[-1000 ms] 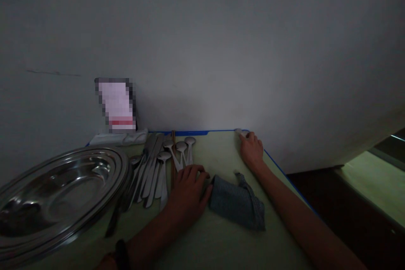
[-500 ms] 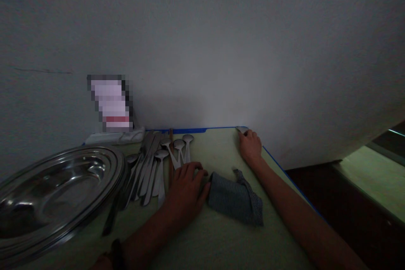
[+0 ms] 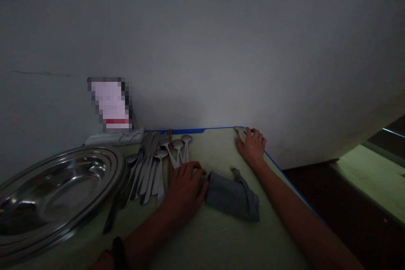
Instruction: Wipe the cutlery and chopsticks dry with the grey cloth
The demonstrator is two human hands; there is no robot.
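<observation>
At the far right corner of the table my right hand (image 3: 252, 145) has its thumb and fingers spread around a small metal piece of cutlery (image 3: 242, 133), perhaps a fork. Part of that piece is hidden by the fingers. My left hand (image 3: 187, 185) rests on the tabletop, loosely curved with thumb and fingers apart and nothing visible in it. Just right of it lies a folded grey-blue cloth (image 3: 229, 198). Beyond and left of this hand are metal spoons (image 3: 177, 145), several table knives (image 3: 147, 185) and wooden chopsticks (image 3: 170, 152).
Stacked oval metal dishes (image 3: 109, 162) stand at the left. A phone-like blurred screen (image 3: 110, 103) leans on the wall (image 3: 202, 50) above a white bundle (image 3: 115, 136). The pale table (image 3: 211, 145) has a blue edge and meets the wall. Another pale surface (image 3: 373, 177) shows at right.
My right hand has shifted slightly right and its fingers have parted, so more of the metal cutlery shows. My left hand and the cloth keep their places.
</observation>
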